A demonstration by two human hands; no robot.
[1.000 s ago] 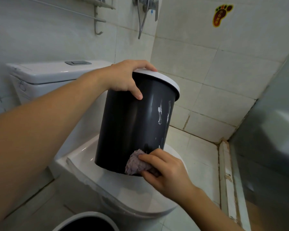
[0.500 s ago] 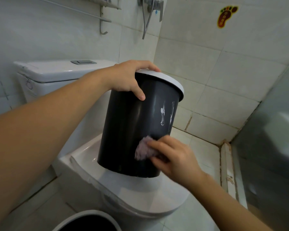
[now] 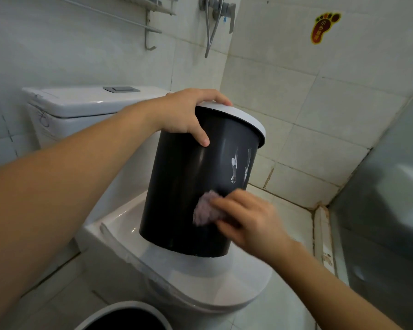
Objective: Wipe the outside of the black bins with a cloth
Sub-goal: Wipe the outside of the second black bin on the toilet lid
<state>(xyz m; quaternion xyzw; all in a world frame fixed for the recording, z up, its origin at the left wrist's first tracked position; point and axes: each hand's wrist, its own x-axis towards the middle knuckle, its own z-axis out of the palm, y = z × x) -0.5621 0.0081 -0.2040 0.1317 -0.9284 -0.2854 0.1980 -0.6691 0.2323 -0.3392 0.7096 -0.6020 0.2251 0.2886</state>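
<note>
White smears remain above your right hand (image 3: pixel 246 222), which presses the cloth (image 3: pixel 204 210) low on the bin (image 3: pixel 188 186); your left hand (image 3: pixel 188 115) grips its rim.

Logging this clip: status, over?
Left hand grips black bin rim. Right hand presses cloth low on bin wall. White streaks unwiped. Nothing obstructing.

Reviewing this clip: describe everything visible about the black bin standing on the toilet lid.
The round black plastic bin has a glossy, slightly tapered wall and a white rim ring. White smears mark its upper right side. It tilts, base on the closed white toilet lid. The left hand grips its rim; the right hand presses a crumpled pale purple cloth against its lower wall.
</note>
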